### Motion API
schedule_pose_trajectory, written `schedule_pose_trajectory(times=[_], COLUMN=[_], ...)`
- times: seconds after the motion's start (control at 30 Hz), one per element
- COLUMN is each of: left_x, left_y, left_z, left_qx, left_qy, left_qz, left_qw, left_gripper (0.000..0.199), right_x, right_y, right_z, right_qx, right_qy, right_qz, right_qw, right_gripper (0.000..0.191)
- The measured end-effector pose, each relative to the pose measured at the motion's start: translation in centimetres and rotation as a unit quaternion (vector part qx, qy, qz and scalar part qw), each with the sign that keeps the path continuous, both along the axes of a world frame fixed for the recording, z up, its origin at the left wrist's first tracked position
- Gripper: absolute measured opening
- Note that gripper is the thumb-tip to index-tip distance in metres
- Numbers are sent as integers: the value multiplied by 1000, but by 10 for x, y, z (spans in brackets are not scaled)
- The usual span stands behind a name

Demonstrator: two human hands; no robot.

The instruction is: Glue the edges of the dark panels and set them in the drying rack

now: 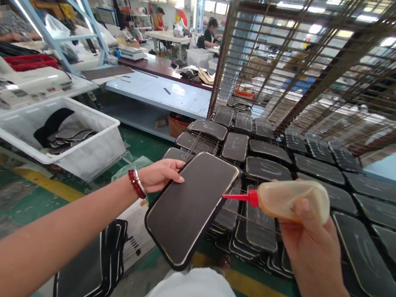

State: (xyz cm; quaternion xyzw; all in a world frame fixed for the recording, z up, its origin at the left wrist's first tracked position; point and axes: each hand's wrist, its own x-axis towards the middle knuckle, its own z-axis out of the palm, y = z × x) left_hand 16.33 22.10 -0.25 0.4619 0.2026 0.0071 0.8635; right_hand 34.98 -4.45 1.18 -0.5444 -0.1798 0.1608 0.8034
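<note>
My left hand (163, 174) grips the upper left edge of a dark rounded rectangular panel (193, 207), thumb on top. The panel is tilted and has a pale line along its border. My right hand (312, 240) is wrapped round a translucent squeeze bottle (281, 201) with a red cap and a thin red nozzle. The nozzle tip is at the panel's right edge. A stack of similar panels (80, 278) lies at the lower left. Many more dark panels (317, 169) lie in rows on wire racks at the right.
Raised wire mesh racks (298, 23) lean over the panels at the upper right. A white bin (92, 150) with dark pieces stands at the left, near a sewing machine (21, 79). A blue-white table (161, 92) stands behind. People (210, 37) sit farther back.
</note>
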Motion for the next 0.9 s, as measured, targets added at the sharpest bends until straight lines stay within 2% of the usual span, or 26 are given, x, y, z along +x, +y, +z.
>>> schedule_pose_trajectory(times=[0.4,0.7,0.9], left_x=[4,5,6], left_y=[4,10,13], left_z=[-9,-14,-12], left_qx=[-27,-53,-63], left_qy=[38,47,53], left_qz=[33,60,95], left_qw=[998,996,992], left_gripper=[37,36,34], right_x=[-23,-53,-62], right_y=[-15,-25,-26], right_z=[-2,17,16], right_qx=[-26,-77,-63], right_qy=[-6,9,4], right_qz=[59,99,97], right_qw=[998,992,993], right_gripper=[60,62,60])
